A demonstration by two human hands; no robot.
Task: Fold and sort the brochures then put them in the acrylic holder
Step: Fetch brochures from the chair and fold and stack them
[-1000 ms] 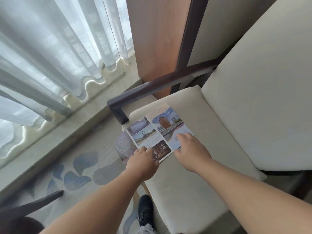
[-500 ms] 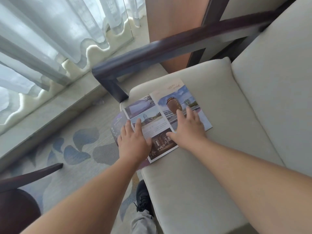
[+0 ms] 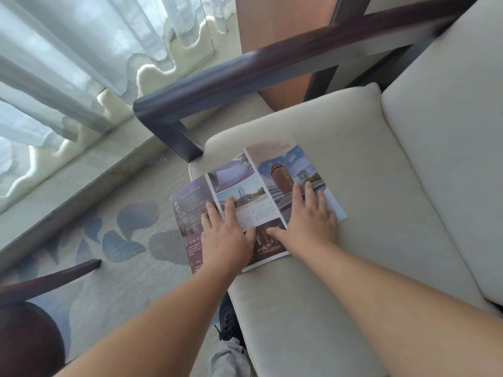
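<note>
Cream seat cushion (image 3: 340, 308) framed by dark wooden armrest (image 3: 245, 74); back cushion (image 3: 449, 159) at right. Sheer curtains (image 3: 68, 50) lit by daylight at far left. Pale carpet (image 3: 122, 235) patterned with blue blotches. Orange-brown wall panel (image 3: 272, 28) seen beyond.

Soft daylight through sheer curtains (image 3: 81, 50), slight motion blur, wide-angle bending at edges.

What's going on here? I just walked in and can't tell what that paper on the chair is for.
A person is pressing a brochure flat on the chair's seat cushion with both bare hands. The left hand lies palm down across the left panels, and the right hand covers the right panel. The brochure is unfolded, and its left panel hangs past the cushion's edge over the carpet. No acrylic holder is in view.
</note>
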